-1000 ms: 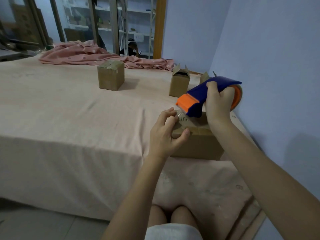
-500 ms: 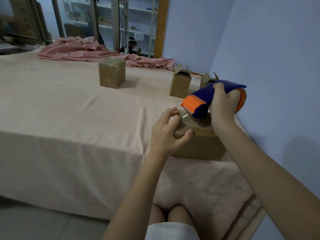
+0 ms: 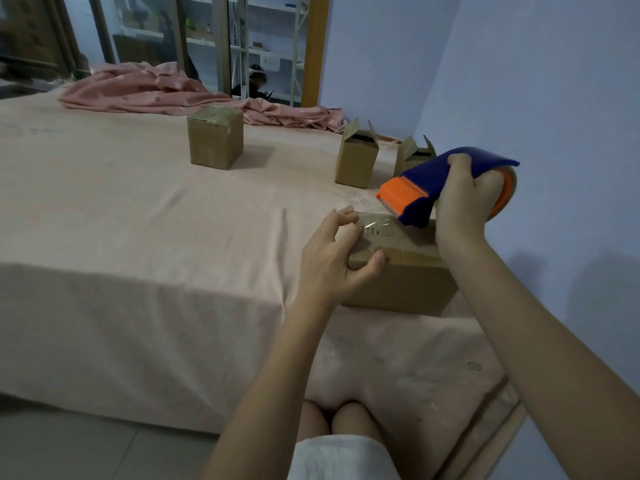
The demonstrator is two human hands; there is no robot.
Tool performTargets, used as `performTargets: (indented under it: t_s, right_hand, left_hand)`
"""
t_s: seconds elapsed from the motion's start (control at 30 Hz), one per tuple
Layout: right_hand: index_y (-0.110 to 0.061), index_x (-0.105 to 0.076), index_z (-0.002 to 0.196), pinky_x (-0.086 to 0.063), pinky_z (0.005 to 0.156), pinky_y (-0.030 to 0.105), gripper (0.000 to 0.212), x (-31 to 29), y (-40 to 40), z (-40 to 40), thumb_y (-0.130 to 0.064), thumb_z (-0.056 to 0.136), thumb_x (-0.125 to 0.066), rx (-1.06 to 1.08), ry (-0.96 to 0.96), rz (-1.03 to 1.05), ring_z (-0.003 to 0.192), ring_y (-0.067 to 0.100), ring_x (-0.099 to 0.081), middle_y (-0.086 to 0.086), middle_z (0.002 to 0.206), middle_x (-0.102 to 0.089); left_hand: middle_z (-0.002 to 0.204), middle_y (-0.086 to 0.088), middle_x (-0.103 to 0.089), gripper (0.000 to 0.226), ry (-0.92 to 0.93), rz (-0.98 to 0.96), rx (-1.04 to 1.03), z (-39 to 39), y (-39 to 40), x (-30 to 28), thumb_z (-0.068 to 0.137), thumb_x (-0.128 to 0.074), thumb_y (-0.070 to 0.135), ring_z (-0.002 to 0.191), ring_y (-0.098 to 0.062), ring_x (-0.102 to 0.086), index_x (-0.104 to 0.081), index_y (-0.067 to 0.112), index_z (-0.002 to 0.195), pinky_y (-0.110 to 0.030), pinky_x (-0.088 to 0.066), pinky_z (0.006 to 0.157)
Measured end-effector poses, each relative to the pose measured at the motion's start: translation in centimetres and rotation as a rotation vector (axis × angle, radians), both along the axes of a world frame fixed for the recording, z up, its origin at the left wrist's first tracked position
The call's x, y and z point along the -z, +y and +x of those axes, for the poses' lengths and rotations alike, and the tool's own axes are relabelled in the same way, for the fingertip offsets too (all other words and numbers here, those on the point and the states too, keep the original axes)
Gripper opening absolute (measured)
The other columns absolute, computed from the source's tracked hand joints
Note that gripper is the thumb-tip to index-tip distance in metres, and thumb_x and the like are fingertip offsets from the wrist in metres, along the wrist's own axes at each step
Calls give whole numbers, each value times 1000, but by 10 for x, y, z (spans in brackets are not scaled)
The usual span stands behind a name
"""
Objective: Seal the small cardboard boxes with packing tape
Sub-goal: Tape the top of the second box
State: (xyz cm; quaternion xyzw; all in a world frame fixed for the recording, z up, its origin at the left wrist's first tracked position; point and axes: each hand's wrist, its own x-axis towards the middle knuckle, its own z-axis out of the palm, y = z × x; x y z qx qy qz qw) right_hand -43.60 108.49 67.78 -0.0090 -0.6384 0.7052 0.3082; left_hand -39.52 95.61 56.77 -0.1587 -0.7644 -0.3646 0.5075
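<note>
Left hand [image 3: 329, 258] pinches the brown cardboard box [image 3: 401, 271], printing unreadable under glossy tape; right hand [image 3: 462, 202] grips the blue-and-orange plastic tape dispenser [image 3: 420, 188].

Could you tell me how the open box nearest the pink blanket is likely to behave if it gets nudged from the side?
The open box stands taller than its base is wide, so it would probably tip rather than slide. Its flaps stand up unsealed, so the top likely flexes when gripped. The cloth-covered surface beneath probably adds drag.

Pale blue walls [image 3: 519, 64], grey floor [image 3: 69, 445], glass doors [image 3: 207, 36] w/ shelving.
</note>
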Motion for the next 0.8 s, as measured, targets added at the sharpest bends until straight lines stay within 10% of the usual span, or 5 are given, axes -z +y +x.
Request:
performTargets:
  t_s: [0.47,0.63,0.8]
  right_hand:
    - [-6,-41,117,-38,54,13,34,11,-14,11,-30,95,-48,219,155,806,76,12,-59,3,94,-60]
    - [-6,-38,123,-38,57,17,41,7,-19,6,-31,93,-50,248,94,891,75,10,-53,6,100,-61]
    - [-9,-34,127,-41,59,18,59,9,-17,7,-34,83,-64,168,17,879,90,16,-58,8,114,-58]
  left_hand:
    - [112,-7,-56,54,-317,24,14,13,-1,-20,80,-48,49,115,-16,-52,-55,2,105,-35,-48,82]
    - [156,-15,-19,88,-557,-457,-252,17,6,-46,84,-31,65,146,-26,-5,-24,2,146,-35,6,115]
    - [158,-14,-8,113,-778,-567,-325,12,21,-49,74,-33,81,146,-28,-4,-3,2,150,-41,-5,119]
